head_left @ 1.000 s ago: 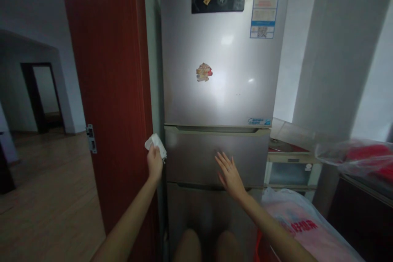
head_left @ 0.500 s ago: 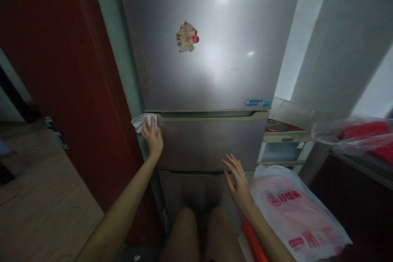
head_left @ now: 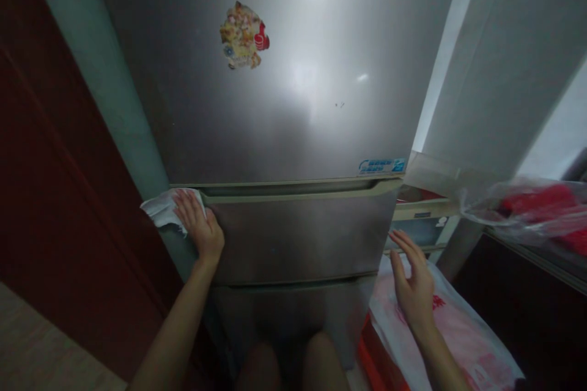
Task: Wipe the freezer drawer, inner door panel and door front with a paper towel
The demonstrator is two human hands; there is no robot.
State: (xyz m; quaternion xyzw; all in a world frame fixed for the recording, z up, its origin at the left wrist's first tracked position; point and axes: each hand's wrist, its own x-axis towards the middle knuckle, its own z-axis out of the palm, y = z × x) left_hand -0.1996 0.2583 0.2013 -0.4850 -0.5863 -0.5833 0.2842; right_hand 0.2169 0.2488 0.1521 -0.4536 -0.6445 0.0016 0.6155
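We find the left hand (head_left: 202,231) at the upper left corner of the middle panel (head_left: 298,238) of a silver refrigerator (head_left: 275,146). It keeps hold of a white wipe (head_left: 160,206) (paper or fabric, we cannot tell which), held beneath outstretched fingers against that corner. The wipe's loose end extends leftward past the refrigerator's side, its lower edge ragged. We note the thumb apart from the other fingers, on the panel side.

The right hand (head_left: 416,290) is released, its fingers loosely bent, just beside the panel's right edge. We cannot tell whether the fingertips touch that edge. Behind this hand we record a white plastic bag (head_left: 463,336) with red print, and an orange-red item (head_left: 378,354) adjoining it.

Above the panel runs a pale handle strip (head_left: 293,196). The upper door bears a food-patterned sticker (head_left: 243,36) and, at its lower right, a blue label (head_left: 381,166). To the left we observe a red-brown door (head_left: 59,195); at far right, clear plastic (head_left: 481,204) around something red.
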